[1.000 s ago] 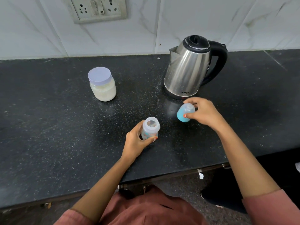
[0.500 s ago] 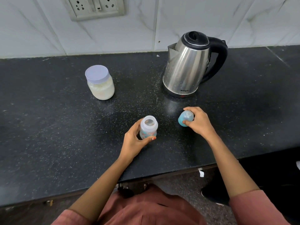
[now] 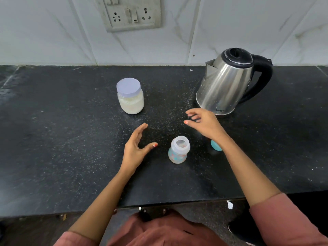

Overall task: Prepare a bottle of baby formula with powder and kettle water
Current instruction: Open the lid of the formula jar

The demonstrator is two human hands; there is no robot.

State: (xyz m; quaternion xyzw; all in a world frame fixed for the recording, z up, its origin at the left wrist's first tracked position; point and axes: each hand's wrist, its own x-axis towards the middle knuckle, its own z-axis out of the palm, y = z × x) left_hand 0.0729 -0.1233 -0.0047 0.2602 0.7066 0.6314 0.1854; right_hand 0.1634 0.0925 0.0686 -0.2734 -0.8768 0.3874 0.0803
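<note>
A: Both hands off everything! Left hand (image 3: pixel 134 148) spread wide, empty, just left of the uncapped baby bottle (image 3: pixel 178 150); right hand (image 3: pixel 204 124) loose-fingered, empty, hovering before the kettle (image 3: pixel 229 82)

B: Bottle stands upright mid-counter, its teal cap (image 3: pixel 215 146) peeking from under the right forearm. Powder jar (image 3: pixel 130 95), lilac lid on, sits further back with bare counter between

A: Open room everywhere left; the front edge is well clear of the bottle

B: Small print on the kettle's base, too blurred to read. Speckled black stone counter (image 3: pixel 53 139), white marbled tiles, socket panel (image 3: pixel 132 13) above
</note>
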